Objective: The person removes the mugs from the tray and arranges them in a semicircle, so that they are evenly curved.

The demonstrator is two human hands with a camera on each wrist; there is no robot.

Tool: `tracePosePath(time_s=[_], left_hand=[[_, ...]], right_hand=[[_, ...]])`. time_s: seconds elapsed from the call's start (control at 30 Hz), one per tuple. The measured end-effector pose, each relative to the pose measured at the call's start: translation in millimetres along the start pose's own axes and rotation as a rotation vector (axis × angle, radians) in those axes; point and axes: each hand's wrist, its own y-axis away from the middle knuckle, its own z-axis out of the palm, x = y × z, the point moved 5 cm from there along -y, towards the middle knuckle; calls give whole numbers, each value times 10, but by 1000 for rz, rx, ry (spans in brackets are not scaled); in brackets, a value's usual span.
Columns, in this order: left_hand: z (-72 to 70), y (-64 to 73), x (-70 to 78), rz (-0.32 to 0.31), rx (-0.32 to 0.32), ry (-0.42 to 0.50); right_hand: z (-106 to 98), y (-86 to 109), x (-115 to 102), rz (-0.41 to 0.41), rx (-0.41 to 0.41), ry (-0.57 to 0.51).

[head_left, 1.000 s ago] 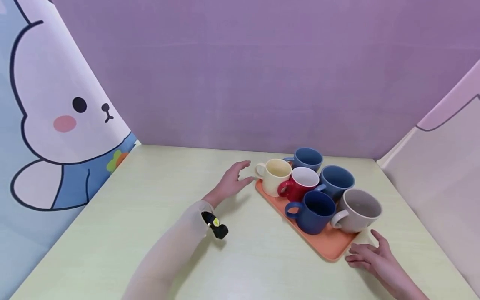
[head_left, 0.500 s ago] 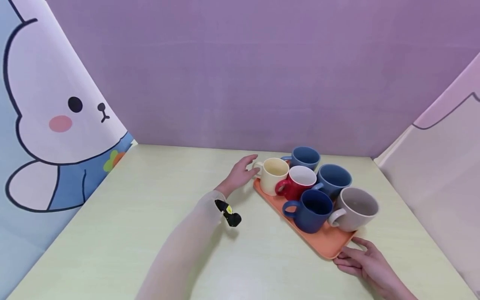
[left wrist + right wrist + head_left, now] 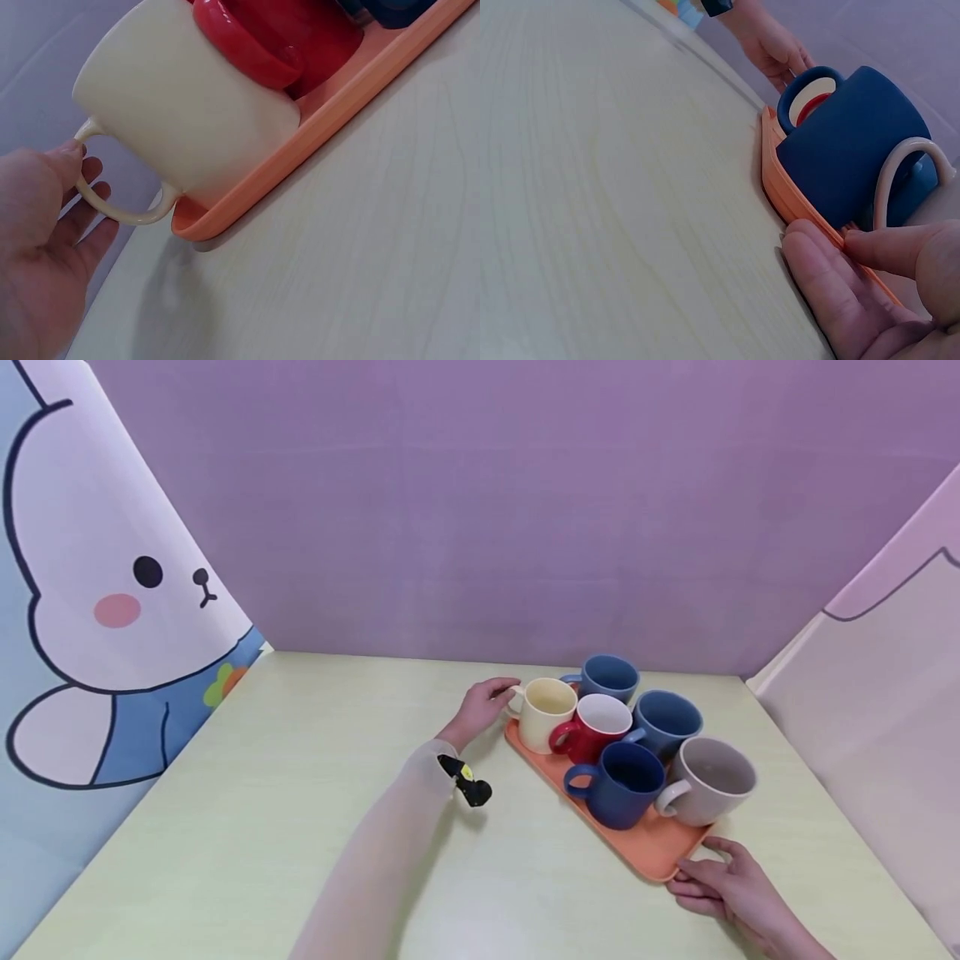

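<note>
My left hand (image 3: 478,710) pinches the handle of the cream mug (image 3: 180,105), thumb on one side and curled fingers on the other. This mug stands at the far left end of an orange tray (image 3: 645,852). At the tray's near corner my right hand (image 3: 738,889) pinches the rim, its thumb (image 3: 885,247) on top and its fingers low on the outside. Also on the tray are a red mug (image 3: 588,739), a dark blue mug (image 3: 622,802), a grey mug (image 3: 712,793) and two lighter blue mugs (image 3: 611,675), their handles partly hidden.
The tray sits on a pale wood-grain table (image 3: 285,777), towards its right side. A purple backdrop (image 3: 480,510) rises behind it. At the left stands a panel with a cartoon rabbit (image 3: 75,635), at the right a pale panel (image 3: 885,693).
My left hand has moved right and closed on the cream mug's handle. My right hand has come left to the tray's corner and taken its rim. The tray and mugs look unmoved.
</note>
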Motion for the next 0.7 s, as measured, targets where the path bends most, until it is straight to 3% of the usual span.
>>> tracePosePath(time_s=[0.2, 0.33, 0.57, 0.7], left_hand=[[-17, -16, -4, -27, -30, 31], [-57, -11, -40, -61, -90, 21], [-125, 29, -70, -81, -230, 128], [-128, 43, -73, -109, -274, 147]], right_hand=[[8, 19, 0, -7, -5, -4], [19, 22, 5, -5, 4, 2], [17, 20, -1, -8, 6, -5], [4, 21, 6, -10, 18, -3]])
